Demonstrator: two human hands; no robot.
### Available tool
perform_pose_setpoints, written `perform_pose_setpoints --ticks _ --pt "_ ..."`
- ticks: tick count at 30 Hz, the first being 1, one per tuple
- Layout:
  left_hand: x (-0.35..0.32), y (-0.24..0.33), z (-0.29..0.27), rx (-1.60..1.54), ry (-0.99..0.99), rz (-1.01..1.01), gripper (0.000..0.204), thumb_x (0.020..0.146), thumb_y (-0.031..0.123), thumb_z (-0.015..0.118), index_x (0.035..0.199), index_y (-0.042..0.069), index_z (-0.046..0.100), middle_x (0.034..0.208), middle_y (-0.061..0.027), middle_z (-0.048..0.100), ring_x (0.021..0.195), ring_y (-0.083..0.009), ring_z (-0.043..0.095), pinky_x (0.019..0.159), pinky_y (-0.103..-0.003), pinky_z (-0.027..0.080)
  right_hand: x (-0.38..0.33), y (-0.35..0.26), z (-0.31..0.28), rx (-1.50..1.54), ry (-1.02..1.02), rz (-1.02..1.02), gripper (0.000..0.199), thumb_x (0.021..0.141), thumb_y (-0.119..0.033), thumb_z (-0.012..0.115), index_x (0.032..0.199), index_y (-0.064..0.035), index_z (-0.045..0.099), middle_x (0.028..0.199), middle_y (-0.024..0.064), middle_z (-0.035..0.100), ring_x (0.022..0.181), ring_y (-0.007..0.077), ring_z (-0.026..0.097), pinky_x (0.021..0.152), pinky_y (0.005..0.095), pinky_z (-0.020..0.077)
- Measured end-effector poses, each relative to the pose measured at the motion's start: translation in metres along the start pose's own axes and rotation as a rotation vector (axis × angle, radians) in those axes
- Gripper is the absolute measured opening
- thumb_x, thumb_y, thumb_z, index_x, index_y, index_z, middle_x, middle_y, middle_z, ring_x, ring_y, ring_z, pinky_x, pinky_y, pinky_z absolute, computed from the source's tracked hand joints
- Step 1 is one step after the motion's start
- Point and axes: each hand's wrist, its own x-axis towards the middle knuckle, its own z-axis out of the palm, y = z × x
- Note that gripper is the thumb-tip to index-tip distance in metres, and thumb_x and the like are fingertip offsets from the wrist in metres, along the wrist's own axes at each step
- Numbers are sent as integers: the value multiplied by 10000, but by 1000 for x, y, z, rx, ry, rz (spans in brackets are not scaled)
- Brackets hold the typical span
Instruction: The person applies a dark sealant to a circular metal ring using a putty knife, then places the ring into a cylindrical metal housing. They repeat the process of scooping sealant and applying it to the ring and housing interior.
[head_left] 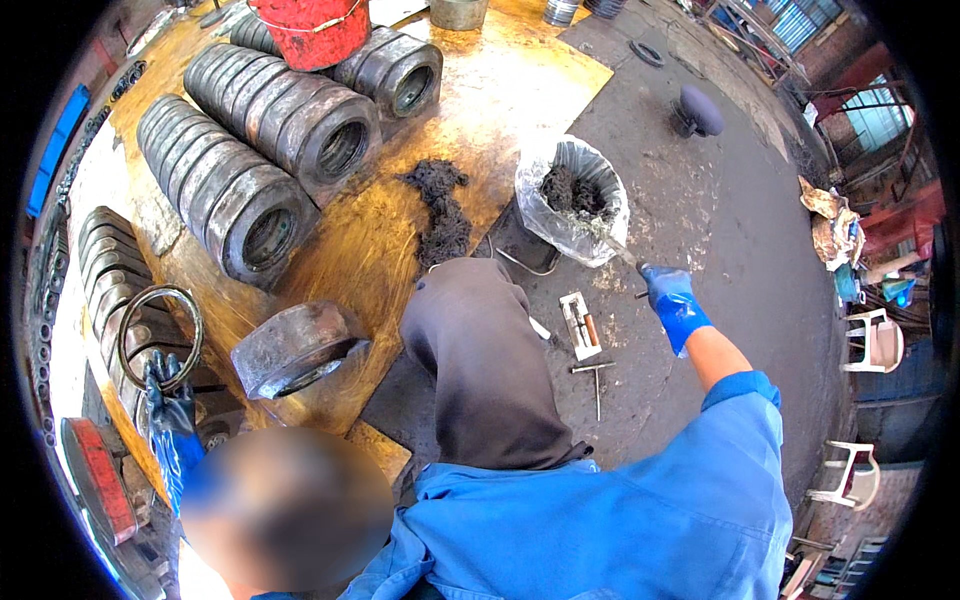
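Observation:
My right hand (672,300), in a blue glove, is stretched out to the right and grips a thin metal stick (618,245). The stick's tip reaches into a bucket lined with a clear plastic bag (560,225) that holds dark grease (572,192). My left hand (168,400), in a dark blue glove, holds a thin metal ring (160,335) upright at the left side of the yellow metal table (370,240). A thick steel ring (295,350) lies tilted near the table's front edge, between my left hand and my raised knee (480,350) in dark trousers.
Rows of heavy steel rings (255,130) lie on the table, with a red bucket (310,28) behind them and a smear of dark grease (440,210) beside them. A small white box (580,325) and a T-shaped tool (595,372) lie on the concrete floor. White plastic chairs (875,340) stand at the right.

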Motion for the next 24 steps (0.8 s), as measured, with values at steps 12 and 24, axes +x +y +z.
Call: perform_pose_setpoints --ticks 12,24 --pt "-6 -14 17 35 -123 44 514 960 146 600 1437 42 441 1509 -144 426 1390 -330 405 1163 -452 351 77 -18 125 2640 113 998 427 998 -396 394 1188 -97 633 1021 105 735 781 261 702 658 413 562" --pt "-29 -11 40 235 -354 106 513 924 218 669 1374 50 488 1407 -143 537 1242 -321 560 1051 -463 471 43 -23 35 2721 339 673 417 983 -440 407 1162 -149 647 891 7 699 687 178 605 626 399 482"
